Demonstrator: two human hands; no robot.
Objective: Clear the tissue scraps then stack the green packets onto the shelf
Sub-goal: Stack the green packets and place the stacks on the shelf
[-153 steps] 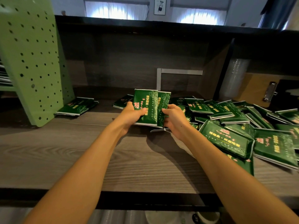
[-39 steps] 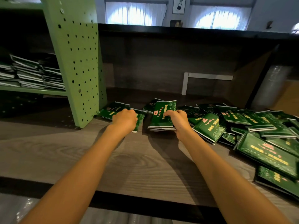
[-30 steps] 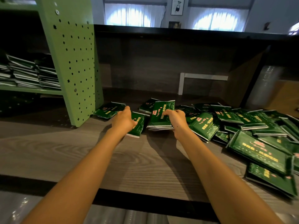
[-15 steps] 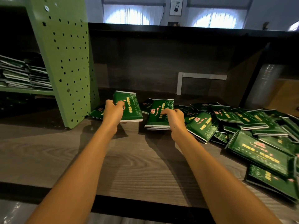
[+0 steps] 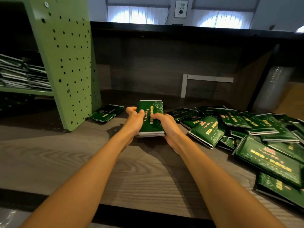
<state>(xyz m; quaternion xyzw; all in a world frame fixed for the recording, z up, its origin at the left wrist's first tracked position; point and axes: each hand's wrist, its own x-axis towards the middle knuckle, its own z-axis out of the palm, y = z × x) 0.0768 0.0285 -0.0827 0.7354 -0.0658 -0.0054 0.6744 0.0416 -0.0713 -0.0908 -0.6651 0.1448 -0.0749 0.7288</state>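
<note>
Since before, left grip joined right grip; both curl round one stack of packets at centre, shelf at ten o'clock. Likely light, slick, floppy: squeeze the long edges.

i see both hands at mid-worktop on one stack of green packets. left hand grips its left edge, right hand its right edge, thumbs on top. loose packets heaped toward the right edge. a few packets lie at the foot of the green shelf, far left. shelved packets sit on its board.
</note>
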